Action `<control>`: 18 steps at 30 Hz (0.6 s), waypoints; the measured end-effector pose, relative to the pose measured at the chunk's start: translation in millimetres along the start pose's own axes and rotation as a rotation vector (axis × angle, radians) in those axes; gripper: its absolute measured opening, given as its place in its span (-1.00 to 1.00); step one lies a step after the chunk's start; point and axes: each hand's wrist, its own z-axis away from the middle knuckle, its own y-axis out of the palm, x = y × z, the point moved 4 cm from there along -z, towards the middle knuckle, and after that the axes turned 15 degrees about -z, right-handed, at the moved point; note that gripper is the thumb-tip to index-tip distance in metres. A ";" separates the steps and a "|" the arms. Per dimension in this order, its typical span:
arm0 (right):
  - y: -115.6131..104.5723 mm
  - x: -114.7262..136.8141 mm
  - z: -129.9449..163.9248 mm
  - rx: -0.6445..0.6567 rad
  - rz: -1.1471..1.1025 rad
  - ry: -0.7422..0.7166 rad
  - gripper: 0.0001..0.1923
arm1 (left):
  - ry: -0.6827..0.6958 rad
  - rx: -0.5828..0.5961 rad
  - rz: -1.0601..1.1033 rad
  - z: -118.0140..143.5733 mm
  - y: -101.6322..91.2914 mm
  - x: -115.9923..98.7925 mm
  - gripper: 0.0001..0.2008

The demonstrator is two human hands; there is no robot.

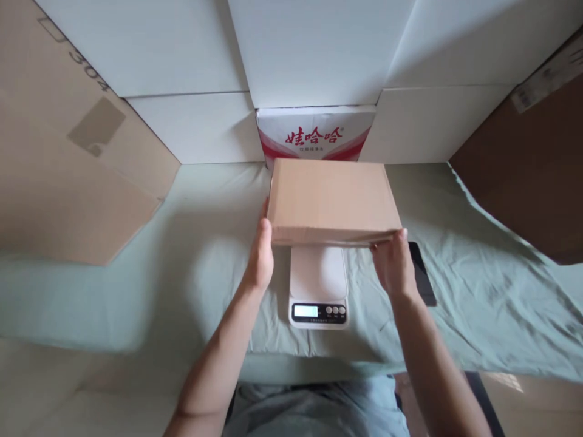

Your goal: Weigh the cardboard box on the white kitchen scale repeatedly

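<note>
My left hand (260, 258) has its fingers curled around the near left corner of the plain brown cardboard box (331, 200), thumb up along the front edge and the other fingers hidden behind the side wall. My right hand (392, 262) grips the near right corner the same way, fingertips pressed to the front edge and the palm turned inward. Both wrists are straight, and my bare forearms run back from the box toward the bottom of the view, angled in like a narrow V. The box lies flat and closed, its lid level, above the small white digital kitchen scale (318, 286); I cannot tell whether its underside touches the platform. The scale sits on a pale green cloth (478, 303) spread over the surface, its display and buttons facing me. A flat black phone (423, 276) lies on the cloth just beside my right hand. Behind the box stands a white-and-red printed carton (316, 136), among white panels and brown cardboard sheets (68, 176).
</note>
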 end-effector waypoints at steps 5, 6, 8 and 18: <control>-22.0 -13.3 61.0 -0.078 0.004 0.023 -0.44 | -0.202 0.022 0.269 66.0 -5.5 8.2 -0.45; -25.3 -18.3 69.3 -0.081 -0.001 0.036 -0.45 | -0.220 0.015 0.283 74.3 -6.0 12.9 -0.45; -30.2 -26.0 80.6 -0.077 -0.005 0.055 -0.46 | -0.235 0.006 0.309 84.8 -7.2 20.0 -0.48; -25.6 -27.9 92.2 -0.070 -0.079 0.073 -0.32 | -0.260 -0.094 0.515 89.6 -7.6 33.5 -0.51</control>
